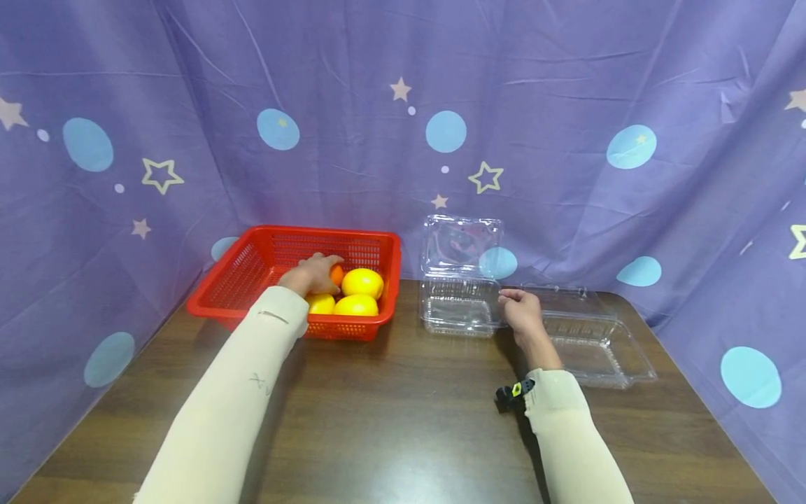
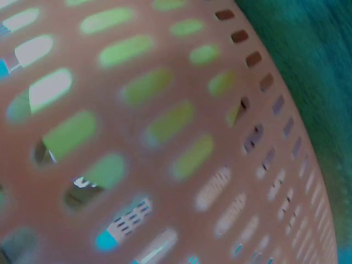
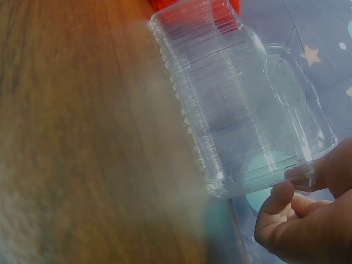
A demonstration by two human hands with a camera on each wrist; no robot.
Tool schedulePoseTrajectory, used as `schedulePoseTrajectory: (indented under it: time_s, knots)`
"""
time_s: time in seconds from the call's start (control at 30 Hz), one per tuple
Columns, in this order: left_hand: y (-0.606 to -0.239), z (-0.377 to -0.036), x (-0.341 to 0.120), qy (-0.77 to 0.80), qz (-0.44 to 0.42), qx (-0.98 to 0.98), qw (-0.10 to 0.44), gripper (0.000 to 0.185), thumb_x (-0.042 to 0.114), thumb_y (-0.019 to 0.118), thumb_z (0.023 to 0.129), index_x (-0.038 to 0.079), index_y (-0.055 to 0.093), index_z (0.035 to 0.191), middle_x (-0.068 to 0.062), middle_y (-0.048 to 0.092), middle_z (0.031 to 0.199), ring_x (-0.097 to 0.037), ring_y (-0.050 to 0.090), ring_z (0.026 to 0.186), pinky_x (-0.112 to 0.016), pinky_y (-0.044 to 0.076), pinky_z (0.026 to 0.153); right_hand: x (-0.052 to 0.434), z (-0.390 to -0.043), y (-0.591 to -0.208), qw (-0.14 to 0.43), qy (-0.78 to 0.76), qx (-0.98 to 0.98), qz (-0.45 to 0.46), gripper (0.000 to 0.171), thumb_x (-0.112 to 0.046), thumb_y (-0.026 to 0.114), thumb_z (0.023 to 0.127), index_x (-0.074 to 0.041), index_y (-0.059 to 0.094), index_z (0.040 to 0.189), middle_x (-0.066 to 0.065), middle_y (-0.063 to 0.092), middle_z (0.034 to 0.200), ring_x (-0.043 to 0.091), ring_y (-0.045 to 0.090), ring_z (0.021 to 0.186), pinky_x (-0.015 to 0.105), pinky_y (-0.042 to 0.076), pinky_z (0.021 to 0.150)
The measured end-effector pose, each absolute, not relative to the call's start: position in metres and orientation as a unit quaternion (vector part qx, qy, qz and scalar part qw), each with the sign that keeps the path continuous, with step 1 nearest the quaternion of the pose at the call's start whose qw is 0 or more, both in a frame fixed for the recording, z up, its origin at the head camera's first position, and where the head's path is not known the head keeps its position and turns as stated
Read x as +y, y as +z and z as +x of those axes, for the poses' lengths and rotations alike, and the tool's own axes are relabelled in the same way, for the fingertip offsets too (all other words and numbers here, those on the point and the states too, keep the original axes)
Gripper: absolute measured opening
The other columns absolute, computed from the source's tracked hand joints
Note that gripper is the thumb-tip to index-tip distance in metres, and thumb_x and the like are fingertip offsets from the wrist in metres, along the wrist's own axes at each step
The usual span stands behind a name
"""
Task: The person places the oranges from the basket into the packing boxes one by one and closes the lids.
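**Hands at basket and clamshell**

Left hand (image 1: 313,275) curls over an orange (image 1: 336,274) in the red mesh basket (image 1: 252,269) at the table's (image 1: 403,420) back edge, beside three smooth round yellow fruits (image 1: 362,283). Right hand (image 1: 521,313) pinches the clear ribbed clamshell's (image 1: 457,308) corner; another clamshell (image 1: 598,346) lies right.

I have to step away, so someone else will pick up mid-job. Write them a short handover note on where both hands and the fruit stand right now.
Left hand: inside the red basket, fingers curled round a small orange fruit.
Right hand: pinching the near corner of the open clear clamshell box, lid propped up against the backdrop.
Things: three yellow-orange fruits lie in the basket beside the left hand; a second open clamshell lies right of the first on the wooden table.
Done: box opened and steadied; fruit gripped.
Left: both clamshells hold no fruit; all fruit is in the basket.
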State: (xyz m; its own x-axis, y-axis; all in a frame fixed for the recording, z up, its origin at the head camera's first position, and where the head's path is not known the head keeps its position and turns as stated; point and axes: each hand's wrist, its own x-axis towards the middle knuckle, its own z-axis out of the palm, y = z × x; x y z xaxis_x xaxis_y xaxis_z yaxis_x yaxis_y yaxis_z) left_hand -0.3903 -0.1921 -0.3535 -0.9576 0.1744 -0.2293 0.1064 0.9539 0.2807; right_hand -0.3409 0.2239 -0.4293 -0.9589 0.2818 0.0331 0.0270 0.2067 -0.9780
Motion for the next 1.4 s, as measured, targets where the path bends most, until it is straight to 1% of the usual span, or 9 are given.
schedulePoseTrajectory:
  time_s: [0.1,0.3,0.4,0.5,0.6,0.8,1.03,1.23,1.4]
  knots:
    - [-0.354,-0.387,-0.188,0.135,0.064,0.981,0.121,0.076,0.026,0.070,0.091,0.017,0.035,0.158,-0.027,0.024,0.158,-0.054,0.029,0.137,-0.070,0.036,0.103,0.224,-0.341,-0.429,0.105,0.618,-0.772,-0.102,0.030,-0.001,0.055,0.098,0.015,0.061,0.123,0.002,0.056,0.090,0.007,0.048,0.073,0.018,0.040,0.063]
    - [-0.351,-0.385,-0.181,0.129,0.067,0.984,0.107,0.063,0.015,0.068,0.090,0.015,0.046,0.149,-0.029,0.028,0.147,-0.053,0.031,0.128,-0.068,0.044,0.094,0.223,-0.343,-0.430,0.116,0.618,-0.771,-0.102,0.029,-0.001,0.055,0.098,0.016,0.061,0.121,0.003,0.055,0.090,0.008,0.048,0.075,0.017,0.040,0.064]
    - [-0.353,-0.386,-0.181,0.126,0.064,0.986,0.094,0.060,0.013,0.070,0.088,0.014,0.049,0.145,-0.029,0.028,0.144,-0.055,0.028,0.128,-0.068,0.046,0.092,0.221,-0.343,-0.431,0.115,0.616,-0.772,-0.102,0.030,-0.001,0.054,0.098,0.016,0.061,0.122,0.004,0.055,0.091,0.008,0.047,0.076,0.017,0.040,0.064]
    - [-0.355,-0.388,-0.182,0.126,0.059,0.987,0.075,0.061,0.014,0.073,0.086,0.014,0.051,0.143,-0.028,0.028,0.142,-0.055,0.026,0.129,-0.067,0.047,0.092,0.220,-0.344,-0.431,0.112,0.614,-0.775,-0.103,0.030,-0.002,0.054,0.099,0.015,0.061,0.122,0.006,0.055,0.094,0.009,0.048,0.077,0.017,0.040,0.065]
    - [-0.356,-0.391,-0.183,0.129,0.059,0.988,0.056,0.063,0.015,0.075,0.084,0.013,0.052,0.142,-0.027,0.029,0.138,-0.053,0.027,0.126,-0.064,0.047,0.091,0.220,-0.345,-0.430,0.109,0.610,-0.778,-0.104,0.030,-0.003,0.054,0.100,0.015,0.061,0.123,0.008,0.056,0.098,0.010,0.048,0.080,0.018,0.041,0.066]
    - [-0.345,-0.391,-0.177,0.135,0.071,0.988,0.030,0.066,0.017,0.078,0.080,0.014,0.053,0.141,-0.025,0.030,0.136,-0.052,0.026,0.126,-0.066,0.043,0.095,0.220,-0.345,-0.430,0.109,0.608,-0.779,-0.108,0.031,-0.003,0.053,0.100,0.014,0.061,0.124,0.010,0.056,0.101,0.011,0.048,0.082,0.018,0.041,0.068]
    - [-0.329,-0.388,-0.169,0.117,0.096,0.988,-0.004,0.060,0.016,0.077,0.083,0.014,0.054,0.138,-0.025,0.030,0.136,-0.052,0.026,0.124,-0.065,0.042,0.094,0.219,-0.343,-0.431,0.109,0.613,-0.775,-0.109,0.030,-0.003,0.053,0.100,0.015,0.060,0.124,0.007,0.054,0.095,0.009,0.047,0.078,0.018,0.041,0.066]
    - [-0.315,-0.383,-0.162,0.094,0.118,0.988,-0.042,0.065,0.019,0.079,0.083,0.017,0.053,0.143,-0.025,0.031,0.142,-0.050,0.028,0.122,-0.063,0.044,0.093,0.217,-0.343,-0.431,0.110,0.616,-0.772,-0.109,0.030,-0.002,0.053,0.100,0.014,0.060,0.124,0.006,0.054,0.096,0.009,0.047,0.079,0.017,0.040,0.065]
    - [-0.306,-0.377,-0.152,0.098,0.142,0.984,-0.054,0.068,0.020,0.080,0.084,0.018,0.051,0.146,-0.023,0.033,0.143,-0.046,0.030,0.121,-0.059,0.045,0.092,0.218,-0.343,-0.431,0.117,0.612,-0.774,-0.110,0.030,-0.002,0.054,0.099,0.014,0.061,0.123,0.006,0.055,0.095,0.009,0.047,0.078,0.017,0.040,0.065]
